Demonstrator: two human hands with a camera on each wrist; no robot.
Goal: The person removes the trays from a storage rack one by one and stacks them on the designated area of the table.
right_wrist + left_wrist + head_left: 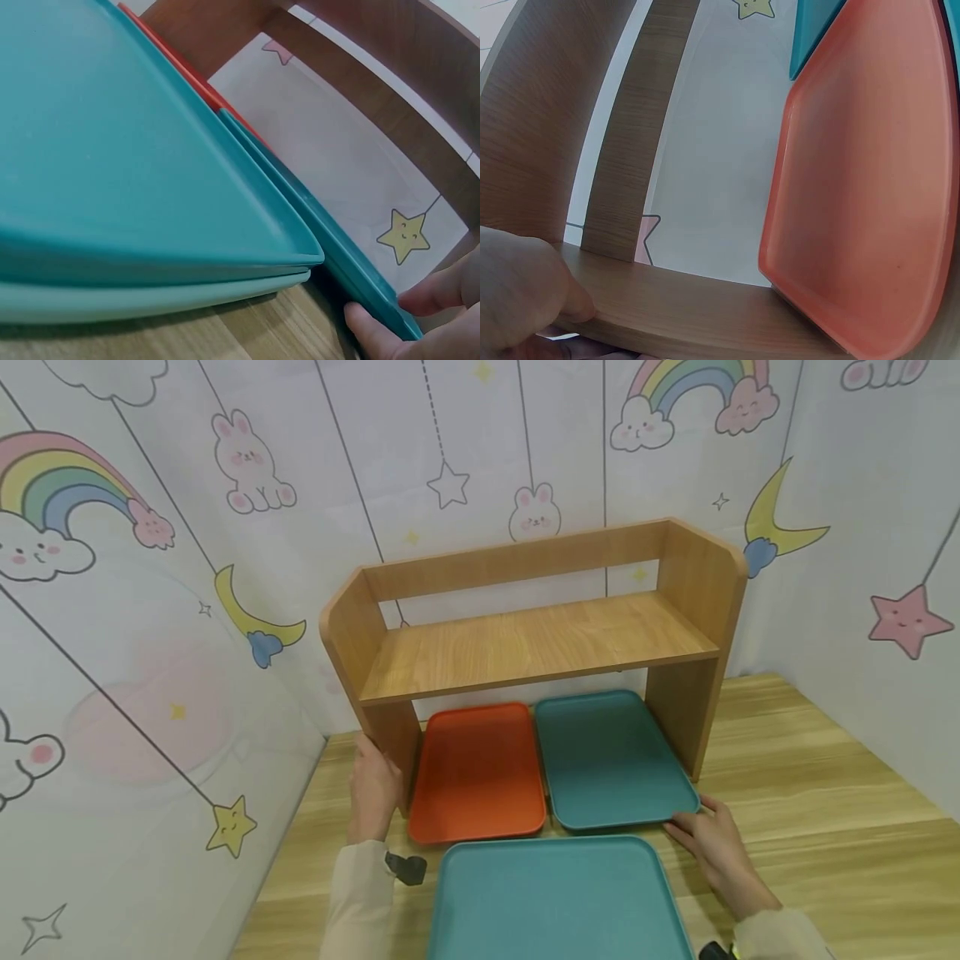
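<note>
A small wooden desk shelf [540,643] stands on the table. My left hand [375,789] grips the front edge of its left side panel, the thumb [574,300] on the inner face. Under the shelf board lie an orange-red tray [480,772] on the left and a teal tray [615,760] on the right, side by side. My right hand [716,852] pinches the front right corner of that teal tray between thumb and finger, as the right wrist view shows. Both trays stick out a little past the shelf's front.
Nearer to me lies another teal tray [558,902], on top of a pale green tray [150,304] in the right wrist view. Wood-grain table [825,827] surface extends to the right. A patterned white wall cloth [465,460] hangs behind the shelf and at both sides.
</note>
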